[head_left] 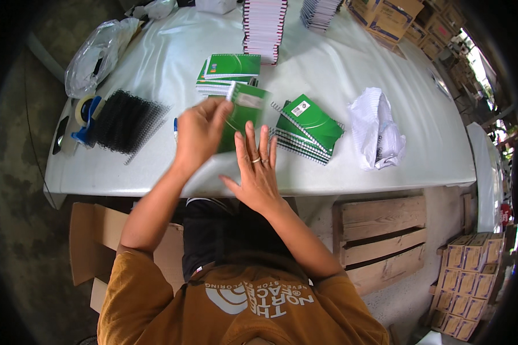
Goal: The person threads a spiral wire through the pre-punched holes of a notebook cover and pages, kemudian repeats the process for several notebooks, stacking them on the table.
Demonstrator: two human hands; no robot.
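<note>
**Green notebook held at the near table edge**

A green spiral-bound notebook point(244, 115) is gripped by the left hand point(200, 131), whose fingers are closed on its left side near the top corner, so that the book is raised and tilted above the white table point(351, 63). The right hand point(257, 172) is held flat and open, fingers spread and released, with the fingertips laid against the lower part of the same notebook; a ring is seen on one finger. Both hands are placed just inside the near table edge.

To the right of the held book, a slanted stack of green notebooks point(306, 129) is found close by, and a second green stack point(229, 73) lies just behind the hands. A crumpled white plastic bag point(376, 127) rests further right, near the near edge. On the left, a bundle of black binding combs point(125, 119) is spread beside a blue tape dispenser point(86, 115), close to the left corner. A clear plastic bag point(95, 54) overhangs the far left edge. Tall stacks of pink-edged notebooks point(264, 26) stand at the far side.

Bare tabletop is left open between the right stack and the white bag, and across the far right part of the table.
</note>
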